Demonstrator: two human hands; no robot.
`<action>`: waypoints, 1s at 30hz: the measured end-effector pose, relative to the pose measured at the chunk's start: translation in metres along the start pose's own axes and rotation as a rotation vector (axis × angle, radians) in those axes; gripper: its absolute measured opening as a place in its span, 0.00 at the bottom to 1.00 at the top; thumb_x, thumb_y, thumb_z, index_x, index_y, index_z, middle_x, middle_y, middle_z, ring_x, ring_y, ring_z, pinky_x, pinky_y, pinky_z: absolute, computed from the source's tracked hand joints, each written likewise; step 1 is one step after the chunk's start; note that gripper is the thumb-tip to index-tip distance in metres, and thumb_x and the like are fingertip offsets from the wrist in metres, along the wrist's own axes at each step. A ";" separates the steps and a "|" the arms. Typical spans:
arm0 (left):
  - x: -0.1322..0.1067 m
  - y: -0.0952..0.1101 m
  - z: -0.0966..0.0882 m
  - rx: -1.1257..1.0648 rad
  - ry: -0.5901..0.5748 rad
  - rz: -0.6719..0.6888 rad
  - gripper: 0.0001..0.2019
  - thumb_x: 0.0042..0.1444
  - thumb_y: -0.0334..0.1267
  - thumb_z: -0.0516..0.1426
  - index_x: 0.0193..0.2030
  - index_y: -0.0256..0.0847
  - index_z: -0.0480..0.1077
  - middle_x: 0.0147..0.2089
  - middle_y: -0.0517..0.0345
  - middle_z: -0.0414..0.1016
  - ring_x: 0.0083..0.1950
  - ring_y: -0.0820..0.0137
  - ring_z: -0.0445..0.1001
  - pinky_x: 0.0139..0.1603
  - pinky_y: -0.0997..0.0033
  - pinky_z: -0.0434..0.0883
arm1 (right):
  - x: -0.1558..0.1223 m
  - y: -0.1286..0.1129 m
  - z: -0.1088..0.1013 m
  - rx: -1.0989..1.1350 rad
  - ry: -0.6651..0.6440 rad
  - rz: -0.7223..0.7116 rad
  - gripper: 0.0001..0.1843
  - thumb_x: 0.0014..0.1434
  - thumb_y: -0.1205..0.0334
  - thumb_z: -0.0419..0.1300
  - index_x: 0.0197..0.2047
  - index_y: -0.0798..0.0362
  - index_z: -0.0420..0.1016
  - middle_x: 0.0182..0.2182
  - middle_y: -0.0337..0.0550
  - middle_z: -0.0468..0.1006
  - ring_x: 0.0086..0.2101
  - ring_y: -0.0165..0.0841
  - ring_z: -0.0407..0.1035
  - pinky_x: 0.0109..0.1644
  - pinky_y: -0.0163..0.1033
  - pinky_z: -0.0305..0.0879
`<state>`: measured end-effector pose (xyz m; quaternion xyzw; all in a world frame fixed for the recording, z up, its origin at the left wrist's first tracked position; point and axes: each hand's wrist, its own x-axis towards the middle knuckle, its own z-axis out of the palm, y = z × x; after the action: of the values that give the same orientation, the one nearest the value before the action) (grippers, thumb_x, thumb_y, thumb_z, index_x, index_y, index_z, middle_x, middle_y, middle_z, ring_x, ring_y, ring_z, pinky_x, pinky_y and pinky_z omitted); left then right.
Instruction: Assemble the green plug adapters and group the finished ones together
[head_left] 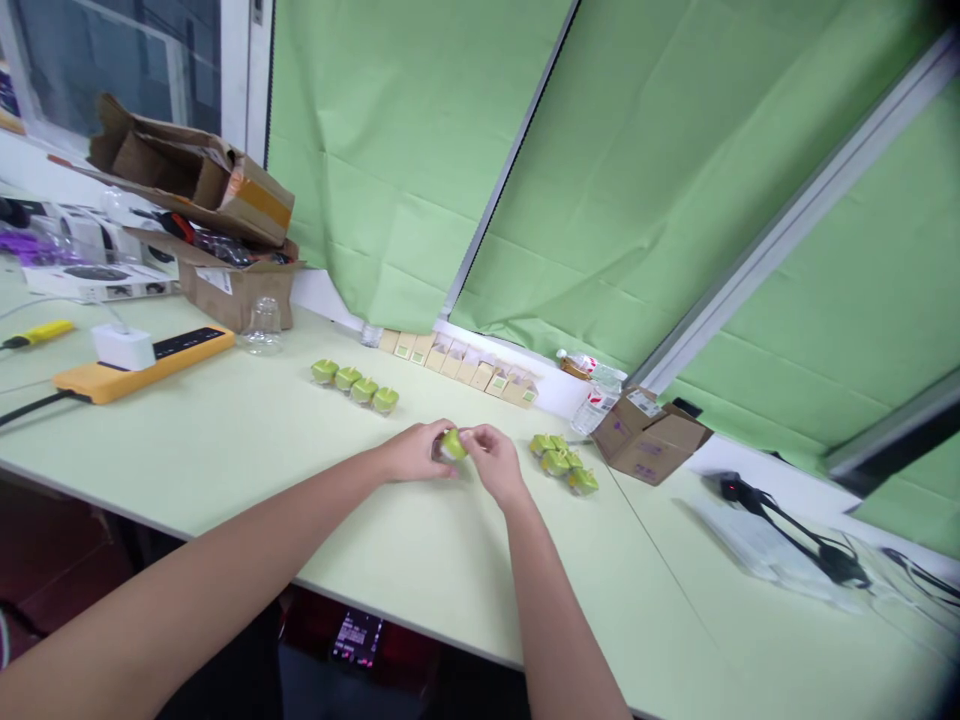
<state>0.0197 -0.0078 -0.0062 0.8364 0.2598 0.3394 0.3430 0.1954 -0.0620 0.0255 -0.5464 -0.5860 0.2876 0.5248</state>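
Observation:
Over the middle of the table, my left hand is closed around a small green-topped cup. The fingertips of my right hand pinch its right edge. What the cup contains cannot be made out. Farther back on the left stands a row of several similar green-topped cups. Another cluster of several green-topped cups stands close to the right of my right hand.
Small tan cartons line the back edge. Right of them are plastic bottles and a cardboard box. An orange power strip, a clear plastic cup and stacked boxes occupy the left. Black cables lie far right.

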 end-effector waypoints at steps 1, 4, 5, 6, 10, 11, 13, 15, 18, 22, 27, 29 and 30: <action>0.001 -0.005 0.000 0.015 0.027 -0.017 0.31 0.45 0.51 0.66 0.55 0.43 0.66 0.44 0.54 0.77 0.41 0.63 0.76 0.41 0.66 0.71 | 0.001 0.001 -0.005 0.107 0.080 0.025 0.18 0.50 0.46 0.66 0.31 0.52 0.70 0.33 0.42 0.79 0.36 0.34 0.73 0.44 0.43 0.72; 0.004 -0.016 -0.002 0.124 0.142 -0.056 0.27 0.49 0.49 0.64 0.54 0.43 0.66 0.49 0.50 0.76 0.48 0.59 0.76 0.48 0.61 0.72 | 0.004 0.004 -0.023 0.432 0.216 0.185 0.18 0.51 0.47 0.67 0.33 0.50 0.65 0.38 0.43 0.78 0.37 0.36 0.74 0.42 0.47 0.75; 0.005 -0.017 -0.003 0.182 0.198 -0.060 0.25 0.51 0.48 0.63 0.54 0.42 0.66 0.51 0.48 0.75 0.52 0.57 0.74 0.52 0.58 0.71 | 0.005 0.005 -0.027 0.502 0.218 0.241 0.17 0.52 0.49 0.67 0.33 0.50 0.65 0.38 0.43 0.78 0.37 0.37 0.75 0.42 0.48 0.75; 0.005 -0.017 -0.005 0.241 0.254 -0.049 0.23 0.53 0.46 0.62 0.54 0.41 0.67 0.54 0.46 0.73 0.56 0.56 0.72 0.55 0.56 0.69 | 0.004 0.006 -0.029 0.548 0.209 0.286 0.17 0.52 0.50 0.67 0.33 0.50 0.66 0.36 0.43 0.78 0.36 0.36 0.75 0.42 0.48 0.76; 0.004 0.001 -0.010 0.345 0.336 0.138 0.22 0.56 0.38 0.58 0.58 0.40 0.64 0.58 0.47 0.69 0.62 0.57 0.64 0.63 0.53 0.64 | 0.000 0.005 -0.025 0.589 0.087 0.358 0.16 0.49 0.56 0.71 0.35 0.51 0.69 0.34 0.41 0.77 0.36 0.33 0.74 0.44 0.42 0.75; 0.003 0.007 -0.011 0.337 0.310 0.193 0.23 0.57 0.36 0.56 0.60 0.41 0.63 0.59 0.48 0.68 0.63 0.59 0.63 0.64 0.55 0.64 | -0.002 0.003 -0.022 0.581 0.032 0.354 0.17 0.47 0.58 0.73 0.36 0.51 0.71 0.35 0.41 0.78 0.37 0.32 0.74 0.45 0.40 0.74; 0.000 0.019 -0.009 0.313 0.266 0.264 0.25 0.56 0.32 0.55 0.62 0.43 0.62 0.62 0.50 0.66 0.64 0.61 0.62 0.66 0.58 0.63 | -0.005 0.000 -0.017 0.547 -0.065 0.338 0.22 0.44 0.62 0.74 0.41 0.51 0.72 0.37 0.40 0.79 0.38 0.30 0.74 0.47 0.37 0.71; -0.002 0.028 -0.005 0.290 0.237 0.292 0.27 0.54 0.30 0.55 0.63 0.44 0.62 0.63 0.51 0.64 0.65 0.61 0.62 0.66 0.59 0.63 | -0.009 -0.004 -0.013 0.512 -0.141 0.307 0.24 0.45 0.61 0.74 0.45 0.52 0.73 0.36 0.40 0.79 0.38 0.30 0.74 0.48 0.37 0.70; -0.003 0.034 0.000 0.263 0.198 0.314 0.27 0.52 0.27 0.54 0.61 0.44 0.65 0.61 0.51 0.66 0.63 0.61 0.63 0.65 0.59 0.65 | -0.011 -0.006 -0.007 0.494 -0.238 0.259 0.24 0.48 0.56 0.72 0.48 0.52 0.74 0.36 0.41 0.79 0.37 0.31 0.74 0.49 0.40 0.70; -0.002 0.034 0.001 0.240 0.165 0.317 0.28 0.49 0.23 0.52 0.58 0.45 0.68 0.55 0.53 0.71 0.59 0.61 0.66 0.61 0.58 0.67 | -0.013 -0.006 -0.001 0.471 -0.279 0.314 0.26 0.48 0.53 0.71 0.49 0.50 0.73 0.35 0.41 0.79 0.35 0.32 0.75 0.45 0.39 0.70; 0.002 0.030 0.000 0.189 0.186 0.304 0.28 0.47 0.22 0.52 0.56 0.44 0.70 0.54 0.53 0.73 0.57 0.61 0.68 0.60 0.58 0.68 | -0.013 -0.008 0.003 0.432 -0.233 0.308 0.22 0.47 0.53 0.70 0.44 0.51 0.74 0.32 0.40 0.78 0.30 0.29 0.72 0.37 0.35 0.67; 0.003 0.030 0.001 0.154 0.197 0.313 0.28 0.48 0.22 0.52 0.56 0.44 0.70 0.54 0.53 0.73 0.57 0.62 0.68 0.60 0.59 0.68 | -0.012 -0.010 0.003 0.407 -0.224 0.301 0.19 0.49 0.55 0.68 0.44 0.52 0.74 0.31 0.40 0.78 0.29 0.28 0.70 0.35 0.35 0.67; 0.003 0.030 0.001 0.131 0.194 0.316 0.28 0.48 0.22 0.52 0.56 0.44 0.70 0.55 0.53 0.72 0.58 0.62 0.68 0.60 0.59 0.69 | -0.012 -0.011 0.002 0.391 -0.221 0.301 0.18 0.50 0.55 0.66 0.44 0.51 0.74 0.31 0.39 0.77 0.28 0.28 0.69 0.34 0.34 0.66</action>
<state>0.0284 -0.0251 0.0170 0.8507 0.1787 0.4504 0.2039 0.1878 -0.0749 0.0309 -0.4810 -0.4852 0.5281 0.5043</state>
